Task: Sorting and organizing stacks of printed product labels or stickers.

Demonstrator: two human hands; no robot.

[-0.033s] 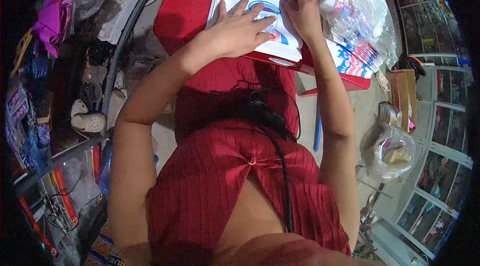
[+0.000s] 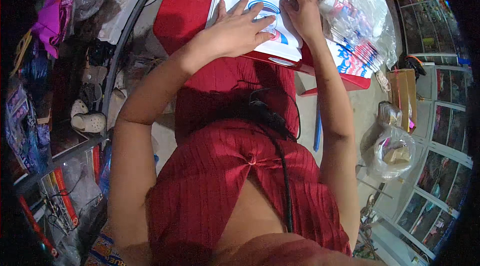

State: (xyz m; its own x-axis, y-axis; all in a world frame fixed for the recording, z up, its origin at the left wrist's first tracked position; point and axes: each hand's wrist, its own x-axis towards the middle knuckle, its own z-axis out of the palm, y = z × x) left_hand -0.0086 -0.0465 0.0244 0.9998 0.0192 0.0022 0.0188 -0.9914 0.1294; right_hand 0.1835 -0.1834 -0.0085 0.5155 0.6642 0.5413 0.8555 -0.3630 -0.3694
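Note:
A white sheet of paper (image 2: 276, 5) with a blue and pink printed picture lies on top of other white sheets on a red table (image 2: 182, 8). My left hand (image 2: 234, 33) rests flat across it, fingers spread wide. At the sheet's right edge, my right hand (image 2: 306, 15) has its thumb and fingertips pinched together on the paper. Just right of that hand, a stack of similar printed white papers (image 2: 352, 61) lies fanned out, partly under clear plastic wrapping (image 2: 357, 13).
Pale clogs (image 2: 90, 122) sit on a cluttered rack at the left. At the right, a cardboard box (image 2: 402, 93) and a clear plastic bag (image 2: 392, 158) stand beside glass-fronted shelves (image 2: 435, 161). A black cord (image 2: 285, 181) hangs down my front.

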